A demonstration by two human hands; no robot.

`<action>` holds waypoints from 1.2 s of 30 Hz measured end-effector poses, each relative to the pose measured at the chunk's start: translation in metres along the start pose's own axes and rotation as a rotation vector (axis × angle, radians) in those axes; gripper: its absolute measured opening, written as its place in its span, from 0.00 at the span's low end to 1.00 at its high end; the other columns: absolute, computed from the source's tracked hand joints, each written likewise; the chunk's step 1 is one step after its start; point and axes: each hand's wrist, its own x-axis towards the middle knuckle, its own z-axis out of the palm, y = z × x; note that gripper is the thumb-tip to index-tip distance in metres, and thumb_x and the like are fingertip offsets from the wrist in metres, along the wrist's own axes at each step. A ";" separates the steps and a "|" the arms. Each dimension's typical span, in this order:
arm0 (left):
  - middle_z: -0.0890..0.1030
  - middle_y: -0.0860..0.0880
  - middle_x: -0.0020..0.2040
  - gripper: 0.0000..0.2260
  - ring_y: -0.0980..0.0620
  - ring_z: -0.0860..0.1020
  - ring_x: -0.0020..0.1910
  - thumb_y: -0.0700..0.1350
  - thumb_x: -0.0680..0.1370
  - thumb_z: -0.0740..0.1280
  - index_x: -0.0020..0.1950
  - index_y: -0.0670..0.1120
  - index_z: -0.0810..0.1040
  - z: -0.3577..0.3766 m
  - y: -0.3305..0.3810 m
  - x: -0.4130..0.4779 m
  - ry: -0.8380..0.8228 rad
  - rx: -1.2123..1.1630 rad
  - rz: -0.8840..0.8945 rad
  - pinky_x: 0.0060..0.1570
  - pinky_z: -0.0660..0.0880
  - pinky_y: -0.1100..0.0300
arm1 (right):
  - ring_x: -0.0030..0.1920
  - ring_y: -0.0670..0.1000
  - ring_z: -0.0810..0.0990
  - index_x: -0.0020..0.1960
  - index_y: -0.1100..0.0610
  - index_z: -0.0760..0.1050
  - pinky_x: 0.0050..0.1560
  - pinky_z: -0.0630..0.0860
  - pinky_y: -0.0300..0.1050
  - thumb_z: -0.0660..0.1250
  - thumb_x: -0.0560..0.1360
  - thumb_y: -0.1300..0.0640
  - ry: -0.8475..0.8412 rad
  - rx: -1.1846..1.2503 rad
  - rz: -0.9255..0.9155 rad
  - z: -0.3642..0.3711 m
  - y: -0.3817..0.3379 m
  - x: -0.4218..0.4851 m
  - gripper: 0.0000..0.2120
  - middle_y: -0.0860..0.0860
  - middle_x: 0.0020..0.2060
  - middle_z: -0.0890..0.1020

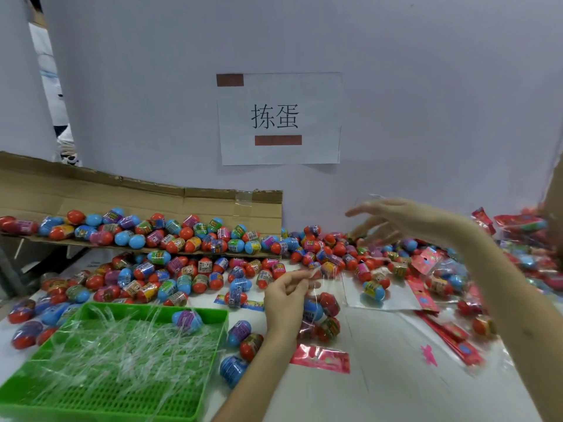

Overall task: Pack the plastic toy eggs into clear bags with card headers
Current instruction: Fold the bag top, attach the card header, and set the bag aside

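Note:
My left hand (286, 296) pinches the top of a clear bag (320, 315) that hangs below it with several red and blue toy eggs inside. A red card header (320, 357) lies on the table just under that bag. My right hand (387, 220) is raised above the heap of loose eggs (323, 251), fingers spread and blurred, with nothing plainly in it. Another clear bag (377, 295) with an egg in it lies flat on the table to the right.
A green plastic tray (213, 342) full of clear strips sits at the front left. A cardboard flap (146, 205) behind it carries more eggs. Red card headers (451, 339) and packed bags (518, 226) lie at the right. A paper sign (278, 117) hangs on the wall.

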 end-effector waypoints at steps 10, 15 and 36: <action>0.88 0.53 0.44 0.09 0.55 0.86 0.46 0.36 0.82 0.66 0.53 0.47 0.85 -0.001 0.002 -0.003 0.008 -0.017 0.013 0.41 0.80 0.68 | 0.46 0.52 0.86 0.55 0.61 0.81 0.47 0.83 0.40 0.65 0.75 0.52 0.261 0.505 -0.215 0.034 0.013 -0.039 0.15 0.57 0.49 0.86; 0.87 0.58 0.43 0.10 0.60 0.85 0.44 0.37 0.82 0.67 0.52 0.51 0.85 -0.001 0.007 -0.005 0.027 -0.056 0.060 0.39 0.79 0.69 | 0.41 0.53 0.86 0.57 0.58 0.80 0.42 0.83 0.43 0.71 0.78 0.57 0.421 0.544 -0.048 0.104 0.048 -0.020 0.09 0.56 0.46 0.86; 0.88 0.51 0.44 0.06 0.55 0.87 0.40 0.39 0.82 0.67 0.54 0.47 0.83 0.002 0.015 -0.007 0.026 -0.241 -0.047 0.33 0.80 0.63 | 0.45 0.53 0.87 0.51 0.58 0.81 0.41 0.81 0.42 0.67 0.81 0.62 0.552 0.789 0.015 0.161 0.049 -0.011 0.04 0.52 0.45 0.87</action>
